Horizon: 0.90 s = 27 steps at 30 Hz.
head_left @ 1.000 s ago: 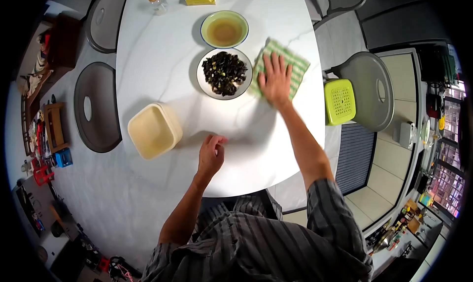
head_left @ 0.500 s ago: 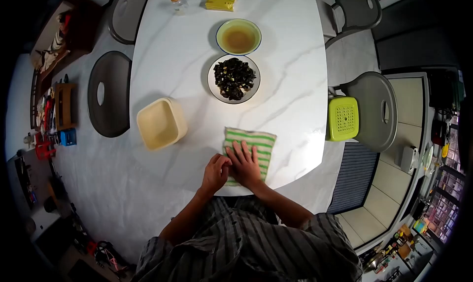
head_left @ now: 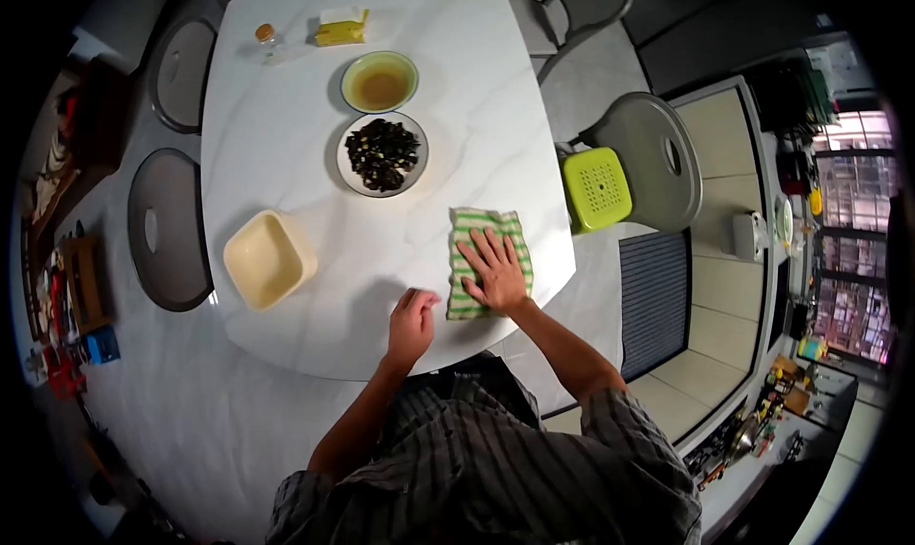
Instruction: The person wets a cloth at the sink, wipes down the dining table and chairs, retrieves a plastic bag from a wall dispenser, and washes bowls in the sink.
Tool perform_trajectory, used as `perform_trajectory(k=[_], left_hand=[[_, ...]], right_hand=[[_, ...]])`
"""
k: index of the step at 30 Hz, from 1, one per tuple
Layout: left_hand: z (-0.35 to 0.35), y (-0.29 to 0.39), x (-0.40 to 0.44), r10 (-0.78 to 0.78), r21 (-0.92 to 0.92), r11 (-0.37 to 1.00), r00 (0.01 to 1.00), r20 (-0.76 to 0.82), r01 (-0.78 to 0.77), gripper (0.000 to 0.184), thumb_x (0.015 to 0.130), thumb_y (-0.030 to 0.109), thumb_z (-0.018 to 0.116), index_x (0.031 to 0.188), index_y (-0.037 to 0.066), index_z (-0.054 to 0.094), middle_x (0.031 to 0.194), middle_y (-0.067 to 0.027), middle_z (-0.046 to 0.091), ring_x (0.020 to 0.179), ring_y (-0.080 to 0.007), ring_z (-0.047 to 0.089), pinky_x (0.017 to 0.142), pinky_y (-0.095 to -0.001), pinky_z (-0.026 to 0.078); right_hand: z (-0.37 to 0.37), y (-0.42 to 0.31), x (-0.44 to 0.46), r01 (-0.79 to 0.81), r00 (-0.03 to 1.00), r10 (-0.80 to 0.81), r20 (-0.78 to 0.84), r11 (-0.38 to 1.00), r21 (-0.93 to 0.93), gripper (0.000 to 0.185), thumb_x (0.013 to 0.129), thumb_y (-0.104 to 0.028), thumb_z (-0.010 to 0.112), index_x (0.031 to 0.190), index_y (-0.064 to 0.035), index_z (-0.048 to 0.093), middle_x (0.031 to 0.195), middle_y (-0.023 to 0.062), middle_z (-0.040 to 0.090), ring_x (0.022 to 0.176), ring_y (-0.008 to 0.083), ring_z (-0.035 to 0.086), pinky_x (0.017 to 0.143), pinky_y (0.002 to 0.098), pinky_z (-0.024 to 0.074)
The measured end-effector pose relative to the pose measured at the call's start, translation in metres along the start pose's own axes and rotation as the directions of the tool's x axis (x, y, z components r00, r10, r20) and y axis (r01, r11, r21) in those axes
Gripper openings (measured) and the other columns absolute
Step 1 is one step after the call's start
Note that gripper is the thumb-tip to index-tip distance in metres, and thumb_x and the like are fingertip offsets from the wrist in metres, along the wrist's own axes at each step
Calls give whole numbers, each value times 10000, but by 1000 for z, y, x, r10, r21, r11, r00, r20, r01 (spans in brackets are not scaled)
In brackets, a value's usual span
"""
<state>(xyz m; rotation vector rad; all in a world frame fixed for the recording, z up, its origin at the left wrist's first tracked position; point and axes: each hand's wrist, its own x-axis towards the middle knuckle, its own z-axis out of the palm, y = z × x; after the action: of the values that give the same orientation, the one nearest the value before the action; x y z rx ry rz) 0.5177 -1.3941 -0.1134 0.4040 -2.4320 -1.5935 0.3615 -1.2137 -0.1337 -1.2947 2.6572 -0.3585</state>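
Observation:
My right hand (head_left: 498, 276) lies flat with spread fingers on a green-and-white striped cloth (head_left: 465, 302), pressing it to the table near its right front edge. The cloth is spread out and slightly wrinkled. My left hand (head_left: 412, 326) is held loosely curled to the left of the cloth, apart from it, over the table's front part. Nothing shows in its fingers. Farther left sits a cream square container (head_left: 270, 259) with nothing seen inside.
A plate of dark chopped food (head_left: 382, 154) and a bowl of brownish liquid (head_left: 380, 82) stand mid-table. Behind are a yellow tissue pack (head_left: 341, 32) and a cork-topped jar (head_left: 271, 42). A green stool (head_left: 599, 189) and grey chairs (head_left: 172, 231) flank the white table (head_left: 315, 340).
My right hand has slid the cloth to the right across the table. My left hand, previously beside the right one, is now apart from it. The whole view has shifted and turned.

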Motion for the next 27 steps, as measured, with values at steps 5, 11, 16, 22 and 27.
perform_trajectory(k=[5,11,16,22,27], left_hand=[[52,38,67,147,51,988,989,11,-148,417,955,27,480,1369,11,431,1266,-243,544,1179,-443,508,986,-492,427],[116,-8,124,99,266,962,988,-114,-66,493,1007,160,476,1477,41,390,1478,-243,404,1340,-428,412,1112,-494,347],[179,7,152,82,752,649,971,-224,118,592,989,381,485,1527,158,381,1598,-194,276,1474,-376,237,1190,-569,146],[260,4,205,-61,715,499,843,-535,489,612,1006,419,357,1570,185,309,1627,-202,210,1507,-403,150,1179,-636,84],[320,9,246,-105,594,464,706,-701,658,660,992,459,320,1594,201,243,1646,-196,159,1508,-423,133,1168,-668,66]], right_hand=[[14,36,78,95,987,-90,-130,995,35,715,916,-535,527,1541,-227,370,1629,96,271,1490,365,236,1199,577,160],[-67,69,70,7,994,13,-106,982,187,560,845,-65,672,1382,-153,537,1503,114,454,1402,339,400,1157,478,339],[-133,124,-79,-83,992,120,-38,854,513,383,851,-33,642,1231,-71,615,1279,171,606,1210,363,565,1027,421,476],[-164,223,-214,-106,993,39,109,678,727,344,876,7,600,1214,-48,636,1232,167,634,1141,374,608,1010,416,490],[-218,297,-243,-130,987,8,160,627,768,337,913,-9,580,1241,-63,634,1256,139,635,1149,355,610,999,412,493]])
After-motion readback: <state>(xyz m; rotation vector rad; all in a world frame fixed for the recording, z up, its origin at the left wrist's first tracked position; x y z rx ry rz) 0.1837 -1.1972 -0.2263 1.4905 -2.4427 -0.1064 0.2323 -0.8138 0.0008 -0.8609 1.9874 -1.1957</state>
